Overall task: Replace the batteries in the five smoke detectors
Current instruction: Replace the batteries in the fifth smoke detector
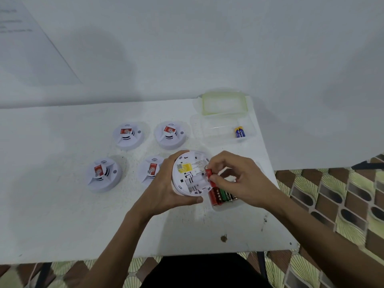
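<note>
detector point(193, 181), round wht plastic; cyl. battery point(208, 173)

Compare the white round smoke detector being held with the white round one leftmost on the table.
The held detector shows its underside and yellow label; the leftmost detector shows its front and red sticker. The left hand grips the held detector; the leftmost detector lies untouched. Both are white, round.

You get soft, cool, even light: the white table point(62, 183) is bright with no hard glare. The smoke detectors point(128, 135) throw faint shadows toward its far right corner, and broad dim ones lie on the wall point(99, 55). Focus is slightly soft, blurrier toward the corners of your view, where the table's edges bow.
</note>
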Action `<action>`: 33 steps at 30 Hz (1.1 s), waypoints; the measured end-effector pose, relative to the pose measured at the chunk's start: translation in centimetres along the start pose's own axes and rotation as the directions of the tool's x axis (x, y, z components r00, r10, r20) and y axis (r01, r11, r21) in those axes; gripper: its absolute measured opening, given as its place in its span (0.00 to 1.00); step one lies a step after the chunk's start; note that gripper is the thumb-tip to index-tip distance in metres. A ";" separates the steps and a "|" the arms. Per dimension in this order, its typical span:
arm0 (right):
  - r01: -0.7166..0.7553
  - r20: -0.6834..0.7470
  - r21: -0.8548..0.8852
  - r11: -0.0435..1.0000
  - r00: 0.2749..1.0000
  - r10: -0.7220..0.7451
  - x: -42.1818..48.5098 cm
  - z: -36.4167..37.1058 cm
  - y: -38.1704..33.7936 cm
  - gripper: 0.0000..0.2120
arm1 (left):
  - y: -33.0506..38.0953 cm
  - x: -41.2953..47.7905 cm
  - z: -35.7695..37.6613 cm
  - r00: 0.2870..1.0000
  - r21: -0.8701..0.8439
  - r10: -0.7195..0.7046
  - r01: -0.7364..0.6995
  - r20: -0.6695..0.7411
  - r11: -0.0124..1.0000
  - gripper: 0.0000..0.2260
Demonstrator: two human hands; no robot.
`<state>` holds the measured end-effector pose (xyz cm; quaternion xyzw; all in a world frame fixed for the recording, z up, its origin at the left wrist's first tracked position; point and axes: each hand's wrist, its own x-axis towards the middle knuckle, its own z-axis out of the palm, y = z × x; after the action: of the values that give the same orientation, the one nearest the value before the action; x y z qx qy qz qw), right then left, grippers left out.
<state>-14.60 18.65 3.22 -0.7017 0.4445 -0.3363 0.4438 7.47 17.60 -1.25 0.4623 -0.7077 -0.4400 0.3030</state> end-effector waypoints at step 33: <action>-0.300 -0.187 -0.733 0.611 0.952 0.243 8.0 -8.0 5.7 0.12 | -2.0 -0.3 -1.9 0.994 0.065 -0.010 0.017 -0.105 0.998 0.45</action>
<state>-20.31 7.47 1.65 -0.7343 0.6594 -0.0741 0.1430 9.94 16.83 -2.30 0.4991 -0.7020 -0.3935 0.3213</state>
